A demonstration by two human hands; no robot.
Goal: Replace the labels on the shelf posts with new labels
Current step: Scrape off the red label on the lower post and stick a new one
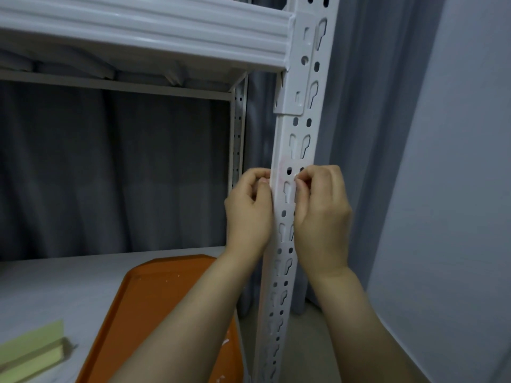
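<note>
Step, likely: stripping old label. On white perforated metal shelf post [290, 134], faint pink label residue [282, 167] just above hands. Grip of left hand [249, 211] pinches post edge; right hand [320, 214] grip narrow, contents unclear. Next: careful nail scraping.

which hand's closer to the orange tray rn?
Left. The left hand grips the left edge of the shelf post, on the orange tray side and above it. The right hand is across the post, farther off.
</note>
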